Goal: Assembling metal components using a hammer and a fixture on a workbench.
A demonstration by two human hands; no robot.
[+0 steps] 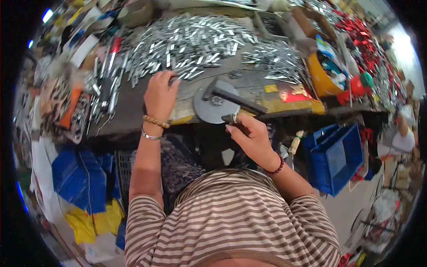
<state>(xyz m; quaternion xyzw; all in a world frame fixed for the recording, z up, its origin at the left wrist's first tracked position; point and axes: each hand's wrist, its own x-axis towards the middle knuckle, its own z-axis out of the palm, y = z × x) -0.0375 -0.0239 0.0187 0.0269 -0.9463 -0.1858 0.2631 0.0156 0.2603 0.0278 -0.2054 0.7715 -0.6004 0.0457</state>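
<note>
My left hand [160, 95] is over the near edge of a heap of small shiny metal strips [187, 42], palm down. Its thumb and forefinger are apart, and I see nothing between them. My right hand [254, 138] is at the table's front edge, just right of a round grey metal disc [207, 112]. A dark sleeve with a pale band covers one of its fingertips [229, 118]; the thumb is a little apart from it, with nothing visible in between. A hammer [238, 99] lies across the disc, head on it, dark handle pointing right.
A smaller heap of metal strips [275, 60] lies right of the large one. Tools and an orange-handled piece [71, 109] crowd the left. A yellow container [324, 78] and red bottle [356, 89] stand right. Blue crates [336, 158] sit below the table's right side.
</note>
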